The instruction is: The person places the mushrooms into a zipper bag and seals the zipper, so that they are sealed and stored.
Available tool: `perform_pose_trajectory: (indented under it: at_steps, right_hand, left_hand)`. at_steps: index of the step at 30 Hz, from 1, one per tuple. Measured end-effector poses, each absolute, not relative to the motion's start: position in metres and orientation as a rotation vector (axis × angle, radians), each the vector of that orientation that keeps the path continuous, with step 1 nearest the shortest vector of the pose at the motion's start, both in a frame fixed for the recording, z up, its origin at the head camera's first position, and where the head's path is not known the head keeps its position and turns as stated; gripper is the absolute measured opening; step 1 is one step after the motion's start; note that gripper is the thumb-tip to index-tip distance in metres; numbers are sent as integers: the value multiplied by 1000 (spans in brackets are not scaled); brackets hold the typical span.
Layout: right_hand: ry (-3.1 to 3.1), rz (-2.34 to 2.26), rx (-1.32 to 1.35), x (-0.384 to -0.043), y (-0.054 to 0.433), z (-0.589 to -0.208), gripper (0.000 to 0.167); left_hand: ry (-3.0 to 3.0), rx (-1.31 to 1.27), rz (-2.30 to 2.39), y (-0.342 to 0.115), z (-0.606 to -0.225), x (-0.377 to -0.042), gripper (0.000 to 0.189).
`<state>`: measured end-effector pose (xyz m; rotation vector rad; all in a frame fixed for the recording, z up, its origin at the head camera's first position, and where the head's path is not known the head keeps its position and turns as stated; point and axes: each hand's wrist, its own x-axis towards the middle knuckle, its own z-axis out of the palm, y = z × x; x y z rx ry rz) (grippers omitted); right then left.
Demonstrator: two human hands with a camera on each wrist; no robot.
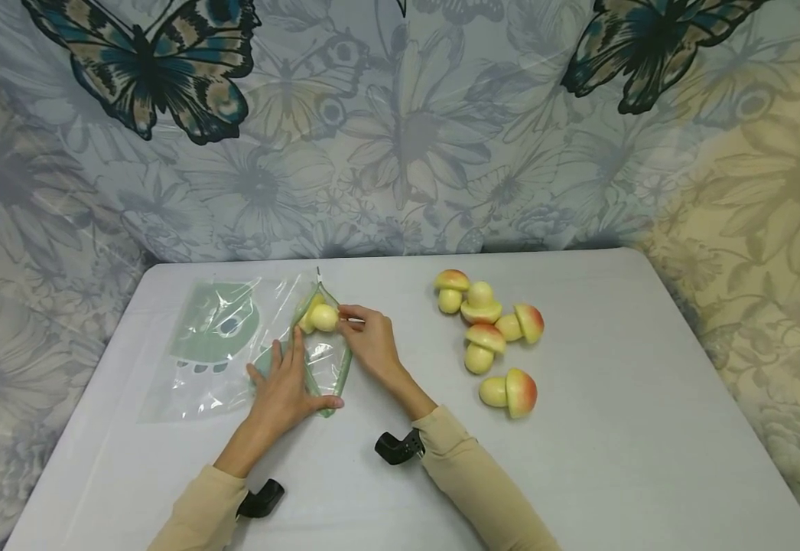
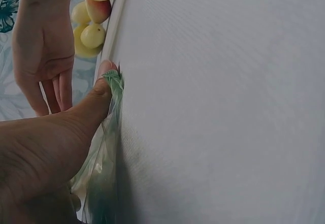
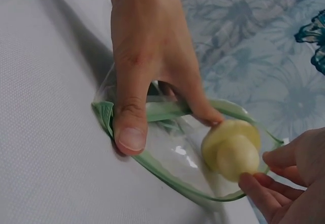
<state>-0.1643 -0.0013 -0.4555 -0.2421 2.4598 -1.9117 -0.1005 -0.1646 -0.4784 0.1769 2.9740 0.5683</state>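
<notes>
Left hand (image 1: 286, 385) spreading fingers, propping bag (image 1: 262, 306); right hand (image 1: 375, 342) seemingly loading mushroom (image 3: 234, 150), pinch unclear; next likely needing deeper push

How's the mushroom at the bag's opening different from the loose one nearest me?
The bag mushroom sits within the green-edged opening of the bag; the loose mushroom lies on the table. The bag mushroom shows only yellow; the loose mushroom's cap is partly orange-red. The right hand is at the bag mushroom; no hand touches the loose mushroom. Both have a yellow stem and wider cap.
</notes>
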Motion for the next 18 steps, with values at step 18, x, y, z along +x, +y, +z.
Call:
perform_pose_trajectory:
  at_steps: [18]
  right_hand:
    - [2516, -1801, -374, -162, -8, -454, 31]
  left_hand:
    - [2956, 168, 596, -164, -477, -100, 145]
